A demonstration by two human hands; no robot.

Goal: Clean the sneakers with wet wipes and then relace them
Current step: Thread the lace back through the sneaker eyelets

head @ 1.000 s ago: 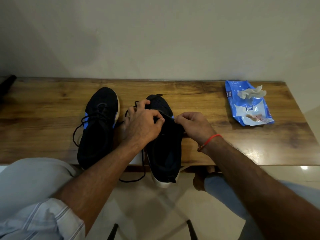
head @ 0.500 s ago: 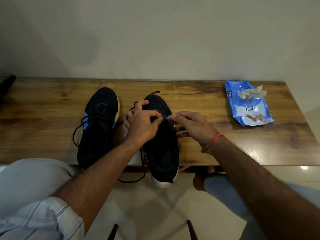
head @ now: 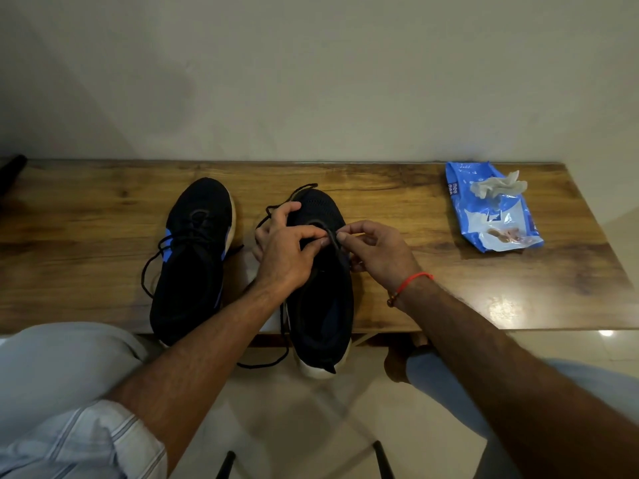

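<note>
While a blue wipes pack [head: 491,216] with a crumpled wipe [head: 498,188] on top lies far right on the wooden surface [head: 397,205], we see the laced sneaker [head: 193,257] left of the one being worked on [head: 321,288]. Our left hand [head: 287,250] and right hand [head: 377,250] meet above it, each pinching the black lace [head: 333,236] with curled fingers.

Blue plastic wet-wipes pack [head: 491,216] on wooden bench [head: 415,202]: white lettering reads "mee mee". No other print legible.
</note>
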